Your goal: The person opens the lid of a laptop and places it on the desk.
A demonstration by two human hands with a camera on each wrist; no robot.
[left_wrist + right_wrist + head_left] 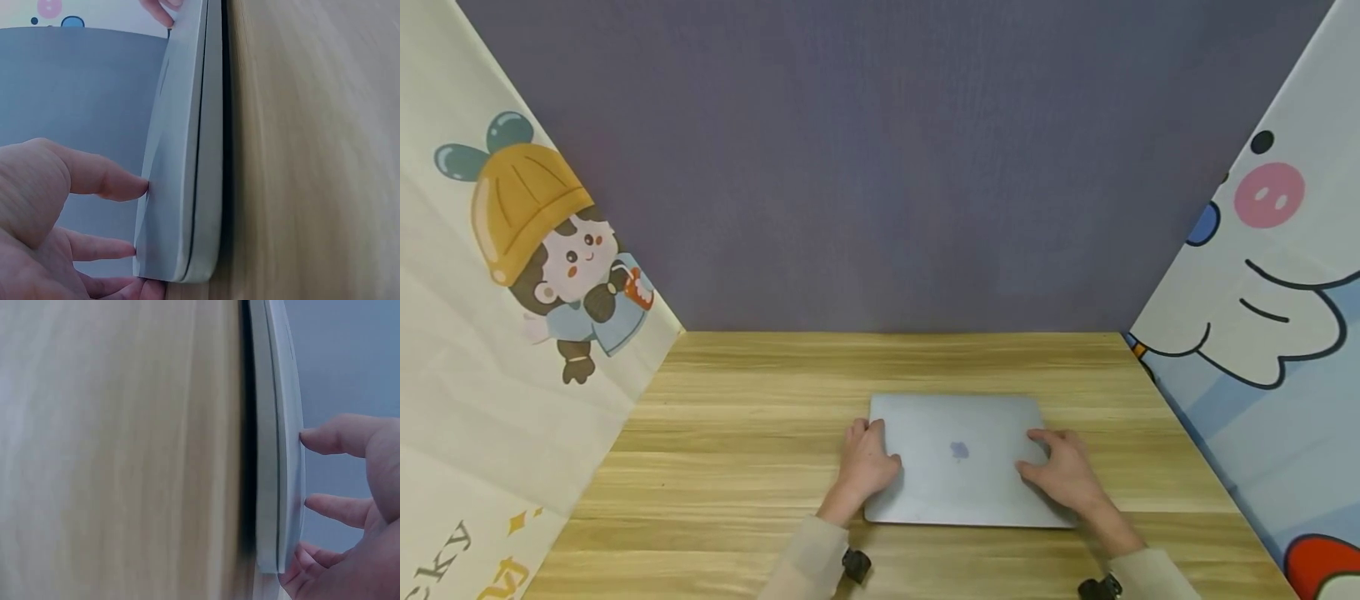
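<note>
A closed silver laptop (958, 492) with a darker logo on its lid lies flat on the wooden table. My left hand (867, 460) holds its left side, thumb on the lid. In the left wrist view, that thumb and a fingertip touch the laptop lid (172, 144) while other fingers bend at the side edge. On the opposite side my right hand (1063, 471) grips the laptop likewise. The right wrist view has its thumb and one fingertip on the lid (292, 456), with lower fingers curled at the corner. A thin seam runs between lid and base.
The wooden table (737, 433) extends around the laptop. A dark grey panel (895, 167) stands behind it. Printed cartoon sheets flank it, a child in a yellow hat (535, 200) on the left and a pink-nosed figure (1270, 196) on the right.
</note>
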